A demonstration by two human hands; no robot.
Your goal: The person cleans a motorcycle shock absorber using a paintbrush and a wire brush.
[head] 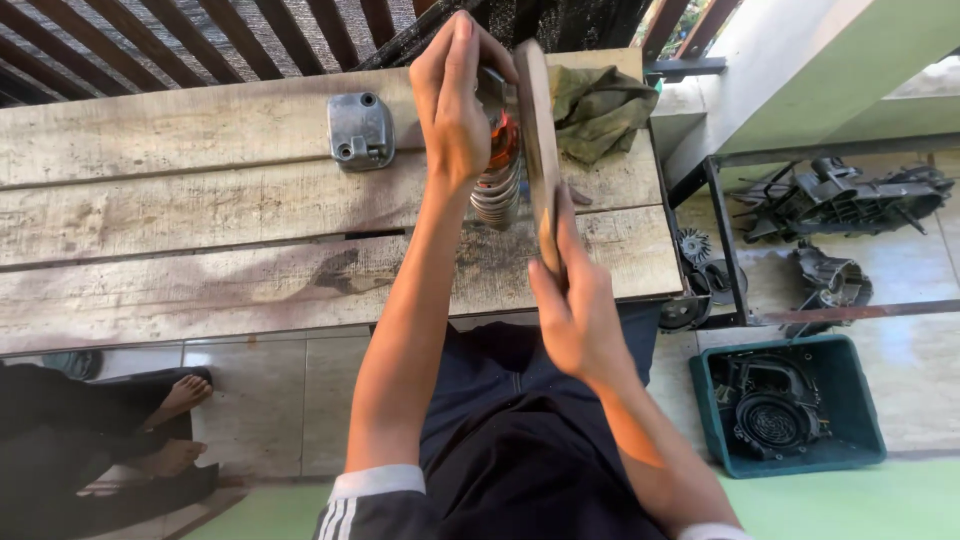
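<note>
Up above the worktop (200, 250) we have both hands raised over its right half. Our left hand (455, 100) is at twelve o'clock, fingers wrapped shut around the top of a coiled spring part (498, 185) — silvery coils below, an orange-red band higher up. The spring hangs roughly upright, its lower end close over the planks; we cannot tell whether it touches them. Our right hand (575, 310) sits at about five o'clock from the left, fingers closed on the lower end of a wooden board (538, 150) held on edge, which runs up just beside the spring on its right side.

At ten o'clock from the left hand a grey metal cover (361, 130) lies flat on the worktop, well apart. At two o'clock a crumpled olive rag (600, 105) rests by the far right corner, right behind the board.

Off the worktop at four o'clock a green bin (860, 400) on the floor holds a dark engine part — more dark parts (840, 195) lie at three o'clock. At eight o'clock another person's bare feet (175, 425) rest on the tiles.
</note>
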